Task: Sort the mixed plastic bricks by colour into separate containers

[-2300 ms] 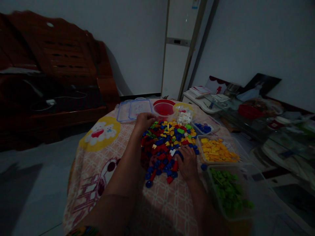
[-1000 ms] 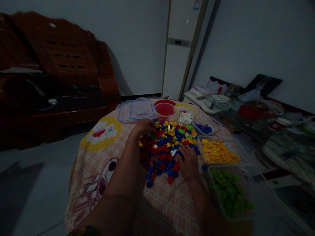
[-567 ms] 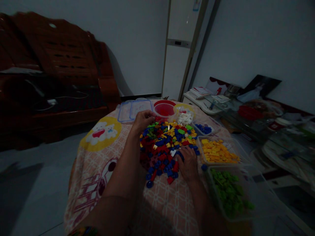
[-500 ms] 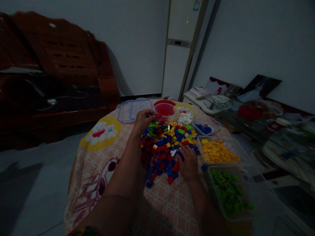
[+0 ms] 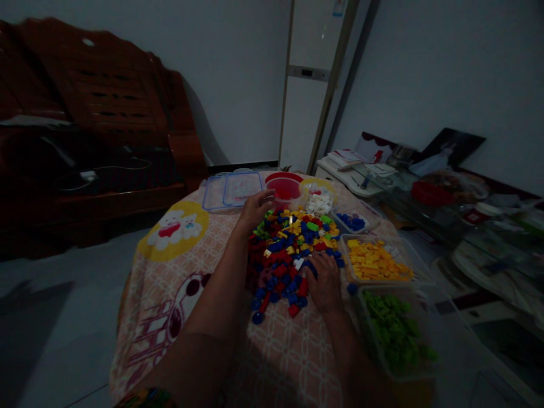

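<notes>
A heap of mixed toy building bricks in red, blue, yellow and green lies in the middle of the table. My left hand is over the heap's far left side, beside a red bowl; its fingers are apart and hold nothing I can see. Red pieces show inside the bowl. On the heap's near right side rests my right hand, fingers spread loosely over blue bricks. Close to its fingertips lies a white brick. What is under its palm is hidden.
Clear containers on the right hold white bricks, blue bricks, yellow bricks and green bricks. Blue-rimmed lids lie at the back left. A patterned cloth covers the table. A cluttered glass table stands at right.
My left hand has let go of a red brick at the red bowl, opened its fingers and drawn slightly nearer. My right hand has stayed in place.
</notes>
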The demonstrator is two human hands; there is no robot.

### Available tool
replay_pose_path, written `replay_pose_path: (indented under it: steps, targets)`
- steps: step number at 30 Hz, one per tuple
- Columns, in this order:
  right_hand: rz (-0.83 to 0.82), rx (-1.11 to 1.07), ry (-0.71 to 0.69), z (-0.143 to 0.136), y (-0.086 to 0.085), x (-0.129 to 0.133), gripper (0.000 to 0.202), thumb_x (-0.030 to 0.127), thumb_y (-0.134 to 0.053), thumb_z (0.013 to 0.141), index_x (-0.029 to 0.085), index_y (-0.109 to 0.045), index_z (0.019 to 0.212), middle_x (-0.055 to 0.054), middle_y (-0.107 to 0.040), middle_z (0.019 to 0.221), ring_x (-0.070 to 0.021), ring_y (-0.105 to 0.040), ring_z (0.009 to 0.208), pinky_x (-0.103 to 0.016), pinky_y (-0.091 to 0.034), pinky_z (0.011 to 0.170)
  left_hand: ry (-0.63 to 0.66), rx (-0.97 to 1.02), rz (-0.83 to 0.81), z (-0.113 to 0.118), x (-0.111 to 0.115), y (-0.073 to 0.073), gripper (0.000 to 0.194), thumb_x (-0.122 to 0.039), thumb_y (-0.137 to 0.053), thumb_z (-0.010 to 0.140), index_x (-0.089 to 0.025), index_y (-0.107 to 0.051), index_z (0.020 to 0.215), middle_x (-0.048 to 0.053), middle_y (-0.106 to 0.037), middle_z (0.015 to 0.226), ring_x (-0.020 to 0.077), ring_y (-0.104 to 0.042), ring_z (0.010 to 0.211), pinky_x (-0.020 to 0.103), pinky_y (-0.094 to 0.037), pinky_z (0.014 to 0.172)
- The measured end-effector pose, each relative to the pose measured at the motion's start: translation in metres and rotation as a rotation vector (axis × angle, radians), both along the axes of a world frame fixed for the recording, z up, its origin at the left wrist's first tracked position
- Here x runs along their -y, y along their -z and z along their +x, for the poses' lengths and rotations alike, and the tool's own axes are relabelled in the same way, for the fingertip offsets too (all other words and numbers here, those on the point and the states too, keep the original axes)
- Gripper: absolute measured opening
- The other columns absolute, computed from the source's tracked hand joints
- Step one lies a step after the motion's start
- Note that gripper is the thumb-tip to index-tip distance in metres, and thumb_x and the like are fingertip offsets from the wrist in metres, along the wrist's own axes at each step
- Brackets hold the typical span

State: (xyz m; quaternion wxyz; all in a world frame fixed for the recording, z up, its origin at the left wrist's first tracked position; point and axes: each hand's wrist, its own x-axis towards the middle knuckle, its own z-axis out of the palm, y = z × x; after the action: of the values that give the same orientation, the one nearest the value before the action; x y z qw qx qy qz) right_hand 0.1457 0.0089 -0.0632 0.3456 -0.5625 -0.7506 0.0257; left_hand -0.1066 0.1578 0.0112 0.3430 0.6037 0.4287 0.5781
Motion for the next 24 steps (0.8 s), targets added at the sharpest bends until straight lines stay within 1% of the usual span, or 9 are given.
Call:
replay_pose_path:
  steps: [3, 6, 9, 12, 15, 17, 21, 24]
  targets:
    - [-0.005, -0.002, 0.003, 0.0, 0.0, 0.0, 0.031, 0.027, -0.052, 0.096, 0.016, -0.073, 0.116, -0.015, -0.071, 0.127, -0.0292, -0.054, 0.13, -0.055, -0.03, 0.118, -0.078, -0.042, 0.002, -0.011, 0.001, -0.004, 0.046, -0.029, -0.066, 0.069, -0.011, -0.072, 0.111, 0.013, -0.075, 0.11, 0.0254, -0.069, 0.105, 0.04, -0.053, 0.098]
    - [-0.006, -0.007, 0.008, -0.001, 0.0, -0.001, 0.03, 0.026, -0.053, 0.096, 0.016, -0.073, 0.116, -0.015, -0.071, 0.126, -0.0292, -0.054, 0.13, -0.055, -0.03, 0.118, -0.118, -0.09, -0.063, -0.019, 0.007, -0.011, 0.038, -0.029, -0.065, 0.068, -0.013, -0.074, 0.102, 0.009, -0.076, 0.096, 0.0215, -0.071, 0.088, 0.035, -0.057, 0.085]
    - [0.001, -0.005, 0.003, 0.0, 0.001, -0.001, 0.03, 0.027, -0.054, 0.095, 0.014, -0.073, 0.115, -0.016, -0.072, 0.126, -0.0297, -0.055, 0.13, -0.054, -0.03, 0.118, -0.088, -0.221, -0.174, -0.022, 0.014, -0.017, 0.03, -0.031, -0.066, 0.068, -0.013, -0.076, 0.09, 0.005, -0.073, 0.075, 0.0173, -0.066, 0.067, 0.029, -0.054, 0.067]
    - [0.006, -0.002, -0.002, 0.0, 0.002, -0.001, 0.031, 0.027, -0.053, 0.096, 0.015, -0.073, 0.116, -0.014, -0.072, 0.126, -0.0297, -0.055, 0.13, -0.054, -0.031, 0.118, 0.001, -0.435, -0.285, -0.019, 0.018, -0.019, 0.019, -0.027, -0.067, 0.065, -0.015, -0.075, 0.077, 0.002, -0.068, 0.06, 0.0157, -0.061, 0.057, 0.025, -0.048, 0.058]
    - [0.008, 0.0, -0.005, 0.001, 0.001, -0.001, 0.031, 0.027, -0.052, 0.097, 0.017, -0.073, 0.117, -0.013, -0.072, 0.126, -0.0297, -0.055, 0.13, -0.054, -0.031, 0.118, 0.092, -0.657, -0.354, -0.011, 0.02, -0.018, 0.007, -0.021, -0.07, 0.06, -0.018, -0.074, 0.065, -0.001, -0.066, 0.054, 0.0151, -0.06, 0.054, 0.022, -0.043, 0.054]
    - [0.01, 0.0, -0.003, 0.001, 0.0, -0.001, 0.031, 0.028, -0.053, 0.096, 0.016, -0.073, 0.116, -0.014, -0.072, 0.125, -0.0301, -0.055, 0.129, -0.054, -0.031, 0.118, 0.131, -0.753, -0.358, -0.004, 0.02, -0.017, 0.006, -0.018, -0.073, 0.055, -0.02, -0.072, 0.061, -0.002, -0.067, 0.055, 0.0151, -0.061, 0.056, 0.021, -0.041, 0.052]
    - [0.011, -0.001, -0.003, 0.001, -0.001, -0.001, 0.031, 0.027, -0.052, 0.096, 0.015, -0.073, 0.116, -0.014, -0.072, 0.125, -0.0301, -0.055, 0.129, -0.055, -0.031, 0.118, 0.197, -0.798, -0.325, 0.008, 0.022, -0.015, 0.012, -0.016, -0.074, 0.052, -0.021, -0.072, 0.063, -0.001, -0.07, 0.062, 0.0167, -0.063, 0.062, 0.022, -0.041, 0.054]
    - [0.009, 0.0, -0.004, 0.001, -0.001, 0.0, 0.031, 0.028, -0.052, 0.097, 0.016, -0.073, 0.116, -0.014, -0.072, 0.126, -0.0296, -0.055, 0.13, -0.055, -0.031, 0.118, 0.209, -0.822, -0.317, 0.011, 0.022, -0.013, 0.016, -0.016, -0.073, 0.054, -0.02, -0.072, 0.069, 0.0, -0.071, 0.064, 0.0174, -0.064, 0.063, 0.022, -0.042, 0.055]
